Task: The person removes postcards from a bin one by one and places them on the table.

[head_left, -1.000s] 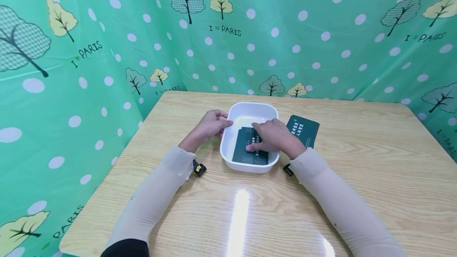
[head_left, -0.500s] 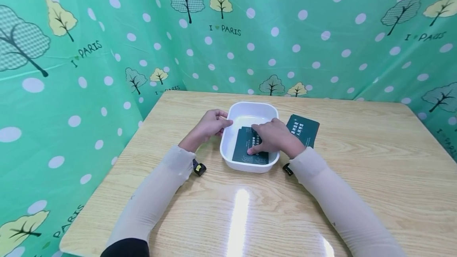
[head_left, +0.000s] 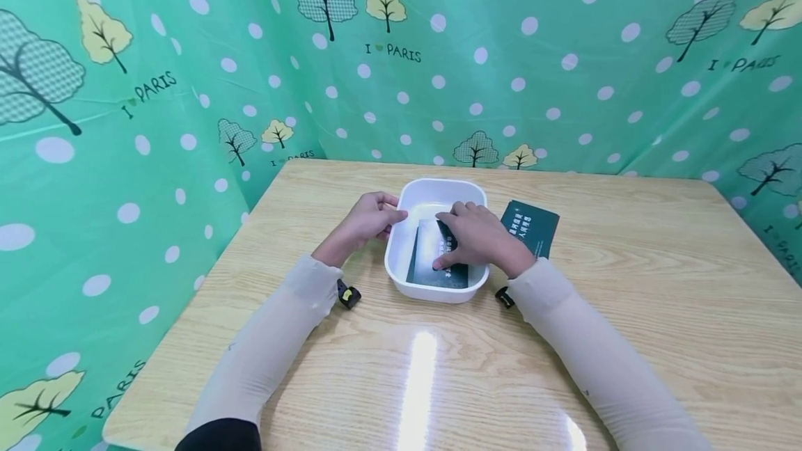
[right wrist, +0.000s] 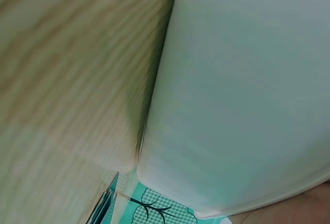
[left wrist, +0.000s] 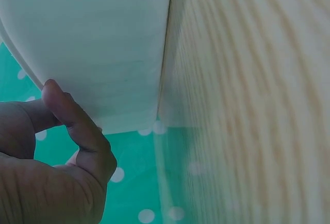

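A white plastic tub stands on the table, with dark green printed cards lying in its near part. My left hand pinches the tub's left rim, thumb on top; the left wrist view shows fingers of the left hand against the outer wall. My right hand reaches over the right rim and grips a card, thumb at its near side and fingers toward the far side. Glare whitens the card's left half. Only a sliver of the right hand shows below the rim in the right wrist view.
Another stack of dark green cards lies right of the tub, partly behind the right wrist. Black straps show near the left wrist and right wrist. The wooden table meets a green patterned curtain at the back.
The right fingers have lifted and bent more at the far side, and the card's surface now catches glare, tilted differently. The left hand and the tub have stayed put.
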Tool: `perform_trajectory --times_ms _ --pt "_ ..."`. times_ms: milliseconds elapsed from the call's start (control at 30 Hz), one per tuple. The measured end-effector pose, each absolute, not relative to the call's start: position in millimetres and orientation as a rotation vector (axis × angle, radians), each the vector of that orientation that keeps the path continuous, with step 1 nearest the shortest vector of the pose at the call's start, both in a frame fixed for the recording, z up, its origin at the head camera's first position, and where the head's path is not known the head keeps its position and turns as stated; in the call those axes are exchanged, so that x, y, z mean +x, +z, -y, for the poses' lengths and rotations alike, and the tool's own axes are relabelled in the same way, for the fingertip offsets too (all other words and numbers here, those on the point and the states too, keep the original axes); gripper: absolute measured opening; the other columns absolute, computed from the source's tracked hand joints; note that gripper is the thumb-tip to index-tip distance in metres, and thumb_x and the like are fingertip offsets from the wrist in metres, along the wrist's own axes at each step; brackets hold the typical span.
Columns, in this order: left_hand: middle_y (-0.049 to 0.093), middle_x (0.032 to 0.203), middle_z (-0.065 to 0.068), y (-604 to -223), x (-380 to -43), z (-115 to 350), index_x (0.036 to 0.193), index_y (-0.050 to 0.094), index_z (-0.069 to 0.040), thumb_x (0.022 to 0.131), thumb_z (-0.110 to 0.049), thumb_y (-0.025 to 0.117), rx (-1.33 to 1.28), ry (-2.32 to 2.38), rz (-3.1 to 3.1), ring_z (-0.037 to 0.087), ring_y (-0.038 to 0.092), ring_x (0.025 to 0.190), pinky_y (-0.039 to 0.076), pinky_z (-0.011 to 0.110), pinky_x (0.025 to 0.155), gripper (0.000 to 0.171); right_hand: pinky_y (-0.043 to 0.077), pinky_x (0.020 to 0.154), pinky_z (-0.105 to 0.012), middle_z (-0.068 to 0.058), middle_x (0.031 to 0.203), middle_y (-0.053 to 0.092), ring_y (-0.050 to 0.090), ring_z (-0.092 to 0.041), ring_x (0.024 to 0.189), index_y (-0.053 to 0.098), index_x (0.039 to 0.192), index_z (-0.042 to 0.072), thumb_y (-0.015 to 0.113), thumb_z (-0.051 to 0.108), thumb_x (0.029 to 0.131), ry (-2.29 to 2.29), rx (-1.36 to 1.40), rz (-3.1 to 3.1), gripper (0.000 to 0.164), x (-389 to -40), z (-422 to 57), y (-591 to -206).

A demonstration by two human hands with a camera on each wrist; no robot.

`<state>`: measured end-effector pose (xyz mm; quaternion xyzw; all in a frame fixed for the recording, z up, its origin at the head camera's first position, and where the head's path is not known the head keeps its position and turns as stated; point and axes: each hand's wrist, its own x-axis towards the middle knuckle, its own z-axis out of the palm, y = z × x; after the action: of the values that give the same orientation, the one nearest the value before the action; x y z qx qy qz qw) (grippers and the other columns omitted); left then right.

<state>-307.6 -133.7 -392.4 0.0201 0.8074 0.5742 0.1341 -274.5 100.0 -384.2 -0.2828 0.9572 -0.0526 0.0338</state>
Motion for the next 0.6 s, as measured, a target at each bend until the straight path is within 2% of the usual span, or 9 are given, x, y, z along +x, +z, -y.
perform_trajectory --times_ms 167,333,600 --pt "0.062 0.088 0.011 -393.4 -308.1 132.9 0.115 0.054 -0.004 0.091 -0.014 0.069 0.065 1.666 -2.333 0.015 0.056 0.060 0.052 0.031 0.054 0.031 0.043 0.080 -0.037 -0.008 0.114 0.049 0.046 -0.022 0.092 0.050 0.141 0.012 0.072 0.070 0.069 -0.240 -0.894 -2.964 0.096 -274.4 -101.3 -383.5" --pt "0.061 0.089 0.011 -392.7 -306.5 135.0 0.116 0.054 -0.005 0.091 -0.014 0.069 0.037 1.648 -2.341 0.016 0.055 0.061 0.050 0.027 0.051 0.031 0.043 0.077 -0.037 -0.009 0.113 0.048 0.047 -0.023 0.090 0.049 0.142 0.011 0.073 0.068 0.070 -0.281 -0.909 -2.955 0.095 -275.0 -100.3 -384.0" --pt "0.061 0.090 0.012 -391.0 -307.1 133.8 0.117 0.053 -0.005 0.091 -0.014 0.069 0.056 1.664 -2.325 0.016 0.056 0.061 0.050 0.026 0.051 0.032 0.047 0.075 -0.037 -0.010 0.116 0.048 0.049 -0.022 0.090 0.050 0.139 0.009 0.068 0.052 0.086 -0.375 -0.903 -2.985 0.071 -275.0 -100.1 -381.4"
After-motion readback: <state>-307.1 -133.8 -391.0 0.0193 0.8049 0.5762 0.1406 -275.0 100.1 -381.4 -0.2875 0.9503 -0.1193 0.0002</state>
